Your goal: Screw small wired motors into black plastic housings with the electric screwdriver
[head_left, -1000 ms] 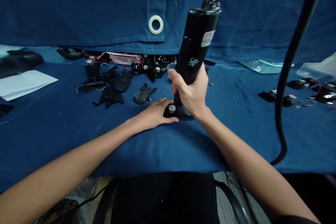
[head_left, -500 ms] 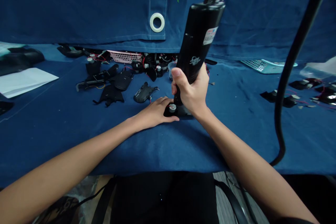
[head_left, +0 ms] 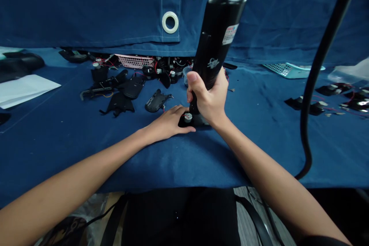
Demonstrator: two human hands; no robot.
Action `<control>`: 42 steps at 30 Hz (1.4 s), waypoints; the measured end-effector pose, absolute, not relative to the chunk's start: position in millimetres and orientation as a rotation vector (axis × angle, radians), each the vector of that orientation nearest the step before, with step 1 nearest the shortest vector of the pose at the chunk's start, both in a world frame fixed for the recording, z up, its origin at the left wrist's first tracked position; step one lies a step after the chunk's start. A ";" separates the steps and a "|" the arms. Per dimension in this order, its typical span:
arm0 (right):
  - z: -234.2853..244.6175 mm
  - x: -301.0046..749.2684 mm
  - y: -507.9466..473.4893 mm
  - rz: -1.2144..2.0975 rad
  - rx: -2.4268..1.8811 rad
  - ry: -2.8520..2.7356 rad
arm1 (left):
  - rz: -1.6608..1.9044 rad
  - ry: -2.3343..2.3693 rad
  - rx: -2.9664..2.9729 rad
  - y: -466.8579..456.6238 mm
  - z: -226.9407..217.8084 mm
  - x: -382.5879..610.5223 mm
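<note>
My right hand (head_left: 211, 98) is wrapped round a black electric screwdriver (head_left: 215, 42), held tilted with its lower end down at a black plastic part (head_left: 182, 122). A small round silvery motor (head_left: 188, 117) sits in that part. Flat on the blue cloth, my left hand (head_left: 168, 123) grips the part's left side between thumb and fingers. The screwdriver's tip and the part's right side are mostly hidden by my right hand. Just beyond my left hand lies a loose black plastic shell (head_left: 158, 100).
Several black parts (head_left: 118, 102) lie left of centre, near a pink basket (head_left: 135, 61) under the hanging blue curtain (head_left: 86, 7). White paper (head_left: 25, 90) lies at left. At right are a teal basket (head_left: 291, 70), wired parts (head_left: 311, 105) and a hanging black cable (head_left: 309, 96).
The whole view has shifted slightly, so everything sits a little further left and up. Both hands keep the same hold on the screwdriver and the part.
</note>
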State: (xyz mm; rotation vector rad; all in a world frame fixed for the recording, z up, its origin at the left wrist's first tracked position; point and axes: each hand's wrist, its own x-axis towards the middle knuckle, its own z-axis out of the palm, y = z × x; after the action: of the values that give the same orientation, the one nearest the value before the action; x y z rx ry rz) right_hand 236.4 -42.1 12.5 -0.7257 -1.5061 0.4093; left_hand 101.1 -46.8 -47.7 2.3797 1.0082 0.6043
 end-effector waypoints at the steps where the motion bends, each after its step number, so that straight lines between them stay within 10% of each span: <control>1: 12.3 236.0 -41.9 0.400 -0.732 -1.504 | 0.605 1.006 2.381 -46.8 -47.8 101.1; 42: 13.5 237.4 -45.0 0.397 -0.774 -1.491 | 0.592 0.989 2.394 -46.0 -45.1 101.6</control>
State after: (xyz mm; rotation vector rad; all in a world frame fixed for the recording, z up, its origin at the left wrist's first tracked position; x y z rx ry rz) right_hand 237.4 -45.0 13.5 -0.7740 -1.4913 0.3966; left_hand 101.6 -46.0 -45.1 2.3939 0.9892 0.5915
